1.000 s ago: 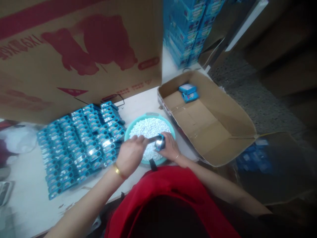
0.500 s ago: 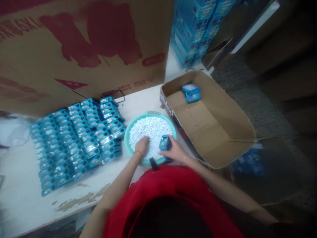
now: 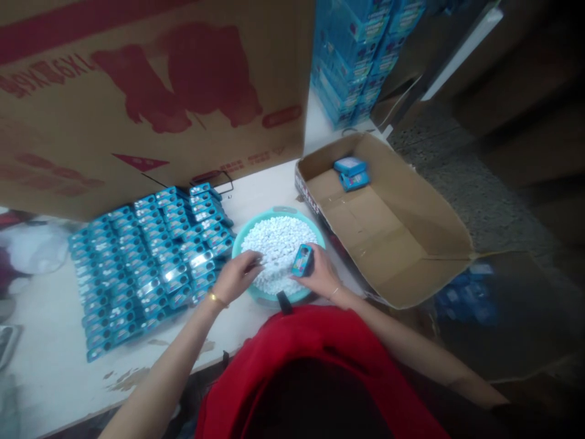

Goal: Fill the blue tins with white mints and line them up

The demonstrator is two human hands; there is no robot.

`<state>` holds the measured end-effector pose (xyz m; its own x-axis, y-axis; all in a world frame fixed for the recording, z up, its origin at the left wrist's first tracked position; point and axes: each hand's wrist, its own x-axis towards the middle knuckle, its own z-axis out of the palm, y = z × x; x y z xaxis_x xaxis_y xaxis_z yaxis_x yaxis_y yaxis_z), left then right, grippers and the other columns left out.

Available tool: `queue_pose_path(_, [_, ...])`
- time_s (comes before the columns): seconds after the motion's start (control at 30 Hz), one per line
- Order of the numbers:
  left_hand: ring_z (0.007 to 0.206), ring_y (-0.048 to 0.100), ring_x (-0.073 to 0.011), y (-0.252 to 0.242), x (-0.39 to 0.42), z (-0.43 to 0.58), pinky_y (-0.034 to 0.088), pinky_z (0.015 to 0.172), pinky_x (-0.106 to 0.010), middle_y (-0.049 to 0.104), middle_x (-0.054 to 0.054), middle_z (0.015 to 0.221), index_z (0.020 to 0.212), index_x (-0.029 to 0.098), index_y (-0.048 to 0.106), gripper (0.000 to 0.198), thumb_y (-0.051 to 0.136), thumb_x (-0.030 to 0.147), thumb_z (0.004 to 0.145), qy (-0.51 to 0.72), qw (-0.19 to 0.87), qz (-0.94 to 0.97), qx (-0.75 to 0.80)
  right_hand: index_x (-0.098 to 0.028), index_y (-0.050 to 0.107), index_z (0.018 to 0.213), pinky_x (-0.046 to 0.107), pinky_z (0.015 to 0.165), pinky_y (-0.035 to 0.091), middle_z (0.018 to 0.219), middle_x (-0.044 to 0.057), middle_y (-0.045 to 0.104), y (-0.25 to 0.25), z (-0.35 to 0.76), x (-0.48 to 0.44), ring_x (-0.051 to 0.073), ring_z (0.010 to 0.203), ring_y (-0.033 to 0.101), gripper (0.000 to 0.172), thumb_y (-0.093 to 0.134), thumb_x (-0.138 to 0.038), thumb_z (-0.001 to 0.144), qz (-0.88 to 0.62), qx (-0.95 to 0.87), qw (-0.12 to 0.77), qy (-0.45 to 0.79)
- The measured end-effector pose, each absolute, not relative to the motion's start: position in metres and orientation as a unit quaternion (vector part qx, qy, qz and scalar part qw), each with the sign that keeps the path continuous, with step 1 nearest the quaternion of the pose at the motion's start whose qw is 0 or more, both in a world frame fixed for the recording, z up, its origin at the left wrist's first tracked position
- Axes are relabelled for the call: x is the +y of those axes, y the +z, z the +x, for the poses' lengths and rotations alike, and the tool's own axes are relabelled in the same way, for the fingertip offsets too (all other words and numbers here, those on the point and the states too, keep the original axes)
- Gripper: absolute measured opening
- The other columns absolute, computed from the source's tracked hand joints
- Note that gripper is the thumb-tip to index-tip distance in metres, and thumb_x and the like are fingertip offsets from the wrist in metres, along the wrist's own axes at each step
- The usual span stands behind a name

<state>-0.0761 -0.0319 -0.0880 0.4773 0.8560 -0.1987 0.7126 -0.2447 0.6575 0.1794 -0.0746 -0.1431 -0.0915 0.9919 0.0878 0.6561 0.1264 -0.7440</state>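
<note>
My right hand (image 3: 321, 275) grips a small blue box (image 3: 302, 260) with a dark round opening near its top end, tilted over the right part of a turquoise basin (image 3: 238, 239). Small white pellets (image 3: 278, 244) fill the basin. At its left rim is my left hand (image 3: 236, 277), fingers and thumb apart and pointing right over the pellets; I see nothing held in it. To the left, close-set rows of similar blue boxes (image 3: 150, 286) lie on the white table (image 3: 41, 366), many with a dark round hole showing.
An open cardboard tray (image 3: 384, 228) on the right holds a couple of blue boxes (image 3: 353, 173). A large printed carton (image 3: 205, 140) stands behind the rows. Stacked blue packs (image 3: 351, 67) rise at the back. More blue items (image 3: 468, 299) lie lower right, blurred.
My left hand has come up out of the white pellets and moved left to the basin's rim. The box in my right hand has tilted slightly. The view has shifted a little.
</note>
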Motion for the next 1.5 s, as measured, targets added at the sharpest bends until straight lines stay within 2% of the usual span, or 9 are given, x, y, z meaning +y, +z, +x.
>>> queue_pose_path(0.33, [0.081, 0.059, -0.021, 0.0, -0.029, -0.009, 0.042, 0.059, -0.027, 0.062, -0.009, 0.09, 0.093, 0.017, 0.059, 0.016, 0.043, 0.016, 0.089, -0.175, 0.122, 0.856, 0.472, -0.015, 0.036, 0.131, 0.053, 0.104, 0.039, 0.122, 0.017, 0.053, -0.155, 0.159, -0.072, 0.032, 0.117, 0.049, 0.073, 0.068, -0.041, 0.07, -0.549, -0.745, 0.324, 0.199])
queue_pose_path(0.47, [0.081, 0.058, -0.0221, 0.022, -0.034, 0.008, 0.041, 0.056, -0.028, 0.061, -0.008, 0.088, 0.097, 0.017, 0.06, 0.023, 0.04, 0.01, 0.088, -0.198, 0.095, 0.859, 0.463, -0.016, 0.035, 0.132, 0.054, 0.104, 0.039, 0.123, 0.017, 0.052, -0.16, 0.16, -0.072, 0.032, 0.119, 0.048, 0.075, 0.068, -0.044, 0.07, -0.544, -0.741, 0.334, 0.211])
queue_pose_path(0.57, [0.084, 0.057, -0.0215, 0.011, -0.029, -0.014, 0.042, 0.059, -0.028, 0.061, -0.007, 0.09, 0.099, 0.018, 0.058, 0.021, 0.04, 0.015, 0.091, -0.165, 0.081, 0.853, 0.489, -0.016, 0.034, 0.132, 0.053, 0.102, 0.041, 0.124, 0.017, 0.051, -0.16, 0.165, -0.071, 0.033, 0.119, 0.048, 0.081, 0.072, -0.049, 0.068, -0.558, -0.723, 0.336, 0.229])
queue_pose_path(0.7, [0.09, 0.056, -0.0232, -0.052, -0.017, -0.07, 0.044, 0.067, -0.03, 0.061, -0.01, 0.096, 0.101, 0.017, 0.058, 0.018, 0.043, 0.021, 0.091, -0.161, 0.062, 0.802, 0.572, -0.018, 0.034, 0.132, 0.05, 0.101, 0.043, 0.126, 0.017, 0.051, -0.155, 0.177, -0.071, 0.032, 0.12, 0.049, 0.086, 0.075, -0.052, 0.065, -0.59, -0.687, 0.339, 0.256])
queue_pose_path(0.77, [0.094, 0.055, -0.0239, -0.094, -0.014, -0.088, 0.044, 0.071, -0.031, 0.061, -0.011, 0.099, 0.102, 0.017, 0.058, 0.02, 0.042, 0.02, 0.09, -0.167, 0.078, 0.783, 0.594, -0.018, 0.034, 0.131, 0.05, 0.101, 0.044, 0.126, 0.017, 0.051, -0.151, 0.182, -0.072, 0.032, 0.12, 0.049, 0.086, 0.076, -0.053, 0.065, -0.6, -0.676, 0.335, 0.264])
queue_pose_path(0.9, [0.1, 0.054, -0.0221, -0.168, -0.015, -0.068, 0.045, 0.081, -0.031, 0.062, -0.009, 0.105, 0.104, 0.021, 0.059, 0.022, 0.044, 0.019, 0.09, -0.089, 0.216, 0.785, 0.574, -0.018, 0.035, 0.13, 0.05, 0.099, 0.044, 0.125, 0.017, 0.051, -0.146, 0.186, -0.075, 0.033, 0.119, 0.05, 0.087, 0.076, -0.055, 0.063, -0.611, -0.667, 0.324, 0.278])
queue_pose_path(1.07, [0.103, 0.057, -0.0204, -0.205, -0.023, -0.028, 0.045, 0.089, -0.032, 0.062, -0.008, 0.114, 0.111, 0.021, 0.057, 0.025, 0.048, 0.021, 0.088, -0.016, 0.28, 0.773, 0.569, -0.018, 0.034, 0.13, 0.049, 0.098, 0.045, 0.126, 0.016, 0.051, -0.143, 0.187, -0.08, 0.032, 0.119, 0.05, 0.085, 0.075, -0.052, 0.064, -0.624, -0.656, 0.307, 0.293])
queue_pose_path(1.27, [0.079, 0.06, -0.0154, -0.17, -0.03, -0.065, 0.049, 0.076, -0.028, 0.065, -0.004, 0.094, 0.108, 0.019, 0.056, 0.027, 0.052, 0.036, 0.088, 0.06, 0.335, 0.756, 0.559, -0.018, 0.034, 0.131, 0.049, 0.098, 0.045, 0.126, 0.017, 0.052, -0.147, 0.188, -0.084, 0.032, 0.117, 0.052, 0.088, 0.075, -0.055, 0.063, -0.625, -0.657, 0.302, 0.294])
queue_pose_path(1.5, [0.079, 0.059, -0.0147, -0.083, -0.027, -0.071, 0.048, 0.074, -0.027, 0.063, -0.004, 0.092, 0.107, 0.02, 0.055, 0.023, 0.051, 0.033, 0.089, 0.108, 0.344, 0.796, 0.486, -0.016, 0.034, 0.132, 0.05, 0.101, 0.043, 0.125, 0.017, 0.051, -0.156, 0.177, -0.074, 0.032, 0.12, 0.049, 0.086, 0.074, -0.054, 0.065, -0.598, -0.695, 0.317, 0.242])
